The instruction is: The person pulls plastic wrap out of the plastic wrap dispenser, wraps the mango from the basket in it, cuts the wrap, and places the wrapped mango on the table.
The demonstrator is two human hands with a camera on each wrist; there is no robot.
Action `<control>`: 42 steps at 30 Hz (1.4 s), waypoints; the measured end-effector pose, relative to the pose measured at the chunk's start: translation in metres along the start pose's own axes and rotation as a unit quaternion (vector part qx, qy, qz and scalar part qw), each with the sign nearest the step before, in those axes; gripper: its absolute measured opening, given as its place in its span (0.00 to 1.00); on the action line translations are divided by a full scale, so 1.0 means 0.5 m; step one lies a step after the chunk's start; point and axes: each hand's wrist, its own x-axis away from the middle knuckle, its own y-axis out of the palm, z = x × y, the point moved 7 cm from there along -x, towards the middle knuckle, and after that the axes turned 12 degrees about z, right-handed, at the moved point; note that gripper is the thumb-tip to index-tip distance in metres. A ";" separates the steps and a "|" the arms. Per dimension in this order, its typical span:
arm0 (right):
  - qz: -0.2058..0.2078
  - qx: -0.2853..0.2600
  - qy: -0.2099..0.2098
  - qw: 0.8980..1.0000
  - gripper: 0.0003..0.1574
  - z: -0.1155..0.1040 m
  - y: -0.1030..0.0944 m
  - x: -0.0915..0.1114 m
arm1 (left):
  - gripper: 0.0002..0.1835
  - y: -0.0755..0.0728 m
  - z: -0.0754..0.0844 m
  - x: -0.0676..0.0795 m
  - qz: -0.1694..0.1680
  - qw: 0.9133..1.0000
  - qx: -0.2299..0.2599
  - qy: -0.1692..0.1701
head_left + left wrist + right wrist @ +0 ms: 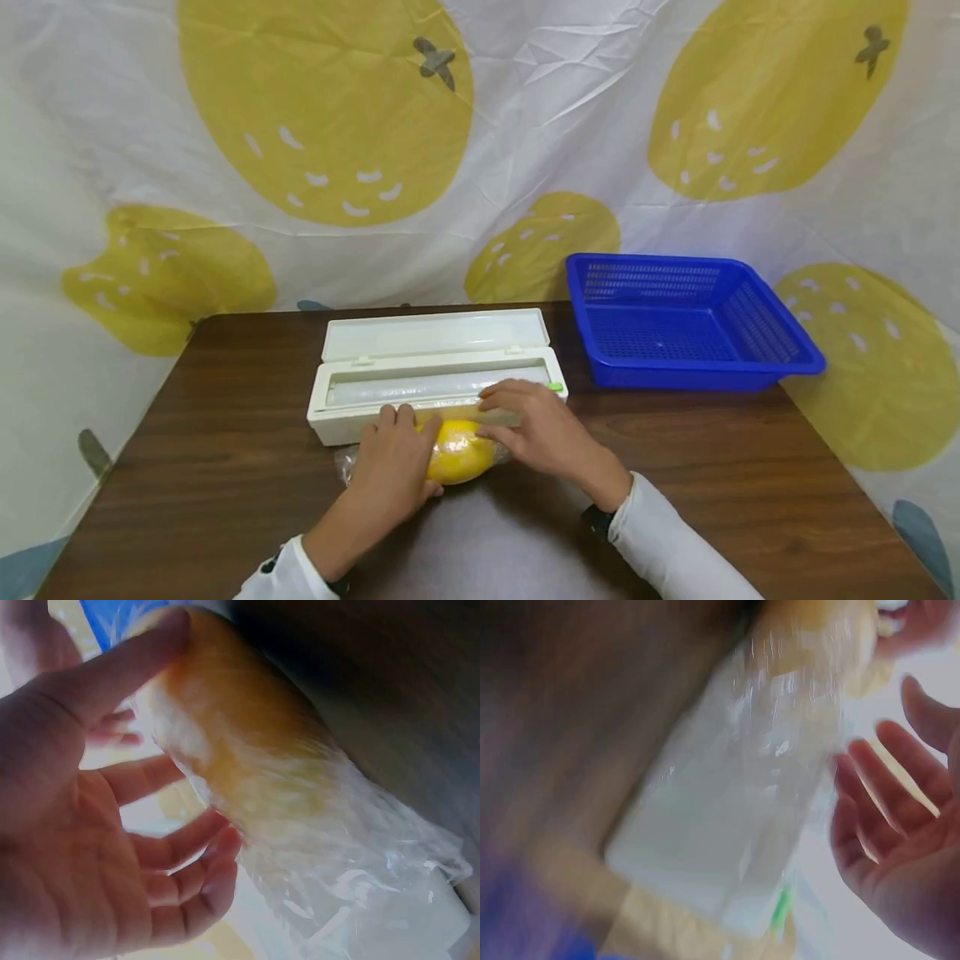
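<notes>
A smooth yellow fruit (pixel 461 454), its kind not shown, lies wrapped in clear cling film in front of a white cling film dispenser (pixel 348 429). My left hand (pixel 393 462) holds the fruit from the left, thumb (pixel 142 656) across one end and fingers curled along its side. Loose film (pixel 360 877) bunches out beyond the fruit. At the right end, my right hand (pixel 543 429) hovers with relaxed, slightly bent fingers (pixel 892 780) beside the film and holds nothing. Inside the dispenser, a film roll (pixel 435 387) shows under the raised lid (pixel 435 333).
A blue plastic basket (pixel 705 375) stands at the table's back right, beside the dispenser. A small green piece (pixel 555 387) sits on the dispenser's right end. Behind the brown table (pixel 225 467) hangs a white cloth with yellow fruit prints (pixel 330 108).
</notes>
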 end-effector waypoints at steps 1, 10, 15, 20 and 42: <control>0.029 -0.003 0.014 0.999 0.16 0.015 -0.019 -0.003 | 0.44 -0.001 0.002 0.001 0.003 1.000 -0.012 0.000; 0.066 -0.051 0.196 0.977 0.21 0.146 -0.086 0.044 | 0.41 -0.003 0.005 0.003 0.001 0.999 -0.041 0.003; 0.045 -0.078 0.242 0.966 0.20 0.175 -0.062 0.064 | 0.38 -0.007 0.009 -0.001 0.024 0.999 -0.045 0.011; 0.030 -0.069 0.264 0.962 0.14 0.194 -0.053 0.074 | 0.41 -0.010 0.011 -0.002 -0.003 1.000 -0.019 0.005; 0.000 -0.093 0.222 0.971 0.16 0.200 -0.041 0.061 | 0.09 -0.017 0.211 -0.250 -0.013 0.966 0.107 0.237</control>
